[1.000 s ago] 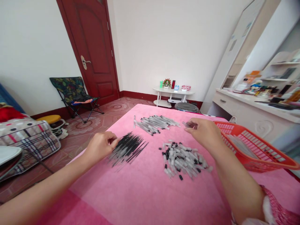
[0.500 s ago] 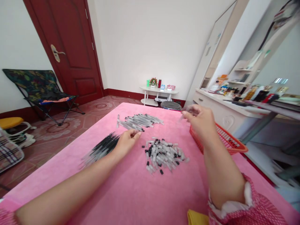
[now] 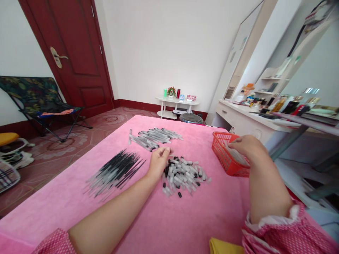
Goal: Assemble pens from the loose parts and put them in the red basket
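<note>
The left hand (image 3: 159, 160), fingers pinched, is mid-frame by the caps (image 3: 185, 173); a bump could scatter them. The right hand (image 3: 250, 144), fingers curled, is at the basket (image 3: 221, 155) at right. I can't tell what either holds.

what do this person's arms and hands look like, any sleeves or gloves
The left hand and right hand are bare, with no gloves, rings or watch visible. The left sleeve and right sleeve are pinkish red with small pale dots, ending well short of the wrists. The right one has a gathered white trim at its opening.
</note>
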`<action>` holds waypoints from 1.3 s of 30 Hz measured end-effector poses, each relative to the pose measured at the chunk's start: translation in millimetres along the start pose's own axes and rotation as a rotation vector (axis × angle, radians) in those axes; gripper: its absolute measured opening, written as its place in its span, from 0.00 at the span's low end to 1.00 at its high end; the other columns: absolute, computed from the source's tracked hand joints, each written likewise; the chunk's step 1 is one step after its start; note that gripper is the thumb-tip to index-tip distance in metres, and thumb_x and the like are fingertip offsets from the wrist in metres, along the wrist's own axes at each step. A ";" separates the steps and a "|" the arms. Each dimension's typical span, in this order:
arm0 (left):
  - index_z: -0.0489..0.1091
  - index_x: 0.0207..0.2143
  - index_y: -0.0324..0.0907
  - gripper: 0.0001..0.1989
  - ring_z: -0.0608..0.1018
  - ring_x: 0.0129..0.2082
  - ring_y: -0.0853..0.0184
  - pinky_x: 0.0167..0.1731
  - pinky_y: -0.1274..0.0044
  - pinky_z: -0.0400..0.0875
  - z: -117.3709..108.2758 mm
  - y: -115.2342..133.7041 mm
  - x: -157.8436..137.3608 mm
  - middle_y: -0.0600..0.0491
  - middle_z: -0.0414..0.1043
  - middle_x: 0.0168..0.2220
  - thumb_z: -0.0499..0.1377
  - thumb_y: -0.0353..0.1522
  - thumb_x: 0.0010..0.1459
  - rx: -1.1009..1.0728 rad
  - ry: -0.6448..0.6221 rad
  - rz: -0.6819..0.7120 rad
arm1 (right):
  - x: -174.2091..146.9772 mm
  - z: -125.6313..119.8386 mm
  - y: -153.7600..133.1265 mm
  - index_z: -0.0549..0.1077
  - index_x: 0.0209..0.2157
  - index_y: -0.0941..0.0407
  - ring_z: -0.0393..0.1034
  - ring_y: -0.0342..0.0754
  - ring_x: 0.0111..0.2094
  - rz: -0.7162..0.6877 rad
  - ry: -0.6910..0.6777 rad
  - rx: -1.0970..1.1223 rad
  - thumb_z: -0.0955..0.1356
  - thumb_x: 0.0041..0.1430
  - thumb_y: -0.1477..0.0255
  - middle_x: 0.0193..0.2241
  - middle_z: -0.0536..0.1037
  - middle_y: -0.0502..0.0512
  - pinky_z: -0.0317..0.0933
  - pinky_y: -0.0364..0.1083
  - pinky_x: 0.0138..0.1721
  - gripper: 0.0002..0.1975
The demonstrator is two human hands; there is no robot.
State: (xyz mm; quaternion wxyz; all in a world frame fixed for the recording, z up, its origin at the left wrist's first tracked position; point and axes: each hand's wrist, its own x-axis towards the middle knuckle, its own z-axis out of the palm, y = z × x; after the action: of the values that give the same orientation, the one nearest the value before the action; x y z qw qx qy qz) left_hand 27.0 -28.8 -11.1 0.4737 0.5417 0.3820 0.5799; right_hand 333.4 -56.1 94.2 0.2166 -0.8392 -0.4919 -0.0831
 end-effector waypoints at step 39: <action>0.67 0.45 0.38 0.16 0.74 0.32 0.68 0.34 0.78 0.67 -18.8 -16.3 12.4 0.51 0.72 0.32 0.52 0.37 0.56 -0.064 0.224 -0.031 | -68.0 63.9 -152.9 0.74 0.29 0.60 0.71 0.46 0.27 -0.076 -0.415 1.071 0.68 0.39 0.70 0.23 0.76 0.53 0.60 0.42 0.27 0.12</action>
State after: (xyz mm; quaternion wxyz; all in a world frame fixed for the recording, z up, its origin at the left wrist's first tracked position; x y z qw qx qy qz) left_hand 11.1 -11.3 -25.7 0.4541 0.4520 0.4222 0.6413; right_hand 162.8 -16.8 56.3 0.5071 -0.5928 -0.5274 0.3365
